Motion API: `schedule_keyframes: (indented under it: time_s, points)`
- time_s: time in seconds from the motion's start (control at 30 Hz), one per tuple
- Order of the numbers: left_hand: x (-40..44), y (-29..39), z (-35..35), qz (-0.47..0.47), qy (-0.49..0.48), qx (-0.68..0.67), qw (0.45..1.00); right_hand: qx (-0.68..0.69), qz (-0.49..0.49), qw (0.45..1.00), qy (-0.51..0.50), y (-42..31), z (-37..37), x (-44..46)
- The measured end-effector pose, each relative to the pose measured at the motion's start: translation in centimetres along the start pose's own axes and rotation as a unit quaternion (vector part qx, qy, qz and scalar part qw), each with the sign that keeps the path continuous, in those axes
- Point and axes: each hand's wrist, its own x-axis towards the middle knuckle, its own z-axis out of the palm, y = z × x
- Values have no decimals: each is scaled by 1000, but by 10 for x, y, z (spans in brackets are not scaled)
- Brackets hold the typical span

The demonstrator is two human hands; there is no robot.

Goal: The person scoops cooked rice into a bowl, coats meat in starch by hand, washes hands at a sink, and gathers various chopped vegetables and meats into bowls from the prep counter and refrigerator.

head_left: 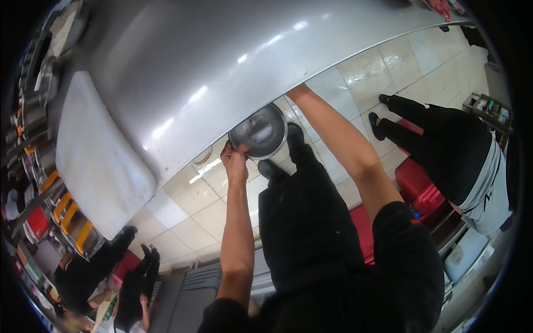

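A round metal bowl [273, 145] is held low in front of me, partly under the edge of the steel table [183, 61]. The fingers of my left hand [235, 157] are closed on its near left rim. Light reflects off the inside of the bowl, and I cannot make out any contents. My right forearm reaches to the table edge, to the right of the bowl. There the tabletop hides my right hand, so what it touches does not show.
A white cutting board [100, 161] lies on the table at the left. Red meat [440, 8] shows at the far right corner. A person in black trousers [438, 139] stands on the right by a red bin [416, 180]. Other people work at lower left. The floor [194, 227] is tiled.
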Motion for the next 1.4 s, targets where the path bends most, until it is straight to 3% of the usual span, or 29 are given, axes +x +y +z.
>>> schedule_keyframes:
  time_s: [0.1,0.13,0.2,0.27,0.33,0.43,0.53,0.57,0.63,0.7,0.8,1.03,1.4]
  points:
    - [3,-4,1,-7,-7,-1,1000,-7,8,999,54,-10,-15,-21]
    - [3,-5,2,-8,-11,-4,1000,-72,18,996,57,-21,-23,-30]
    - [-2,-2,8,-17,-19,7,1000,173,1,974,145,-60,-56,-60]
    - [-4,-3,13,-22,-33,12,999,195,-46,965,170,-70,-58,-98]
    - [-5,-8,19,-23,-52,11,998,189,-28,977,98,-77,-50,-125]
    - [-15,-3,35,6,-90,13,996,24,44,998,-28,-72,-24,-156]
    - [-13,-10,37,30,-126,82,988,-7,21,996,-88,-65,-38,-161]
    - [-9,-15,36,29,-137,76,987,52,28,995,-77,-58,-49,-157]
    - [-10,-10,45,13,-139,63,988,130,65,989,-11,-49,-82,-123]
    - [-9,-7,53,-8,-139,48,989,73,112,986,103,-19,-95,-84]
    - [-4,-2,64,-33,-146,37,988,74,-54,944,317,65,-80,-5]
    - [10,-6,88,-15,-155,83,984,-13,77,993,94,97,-72,38]
    - [25,-6,106,-5,-114,142,983,5,104,992,71,109,-75,32]
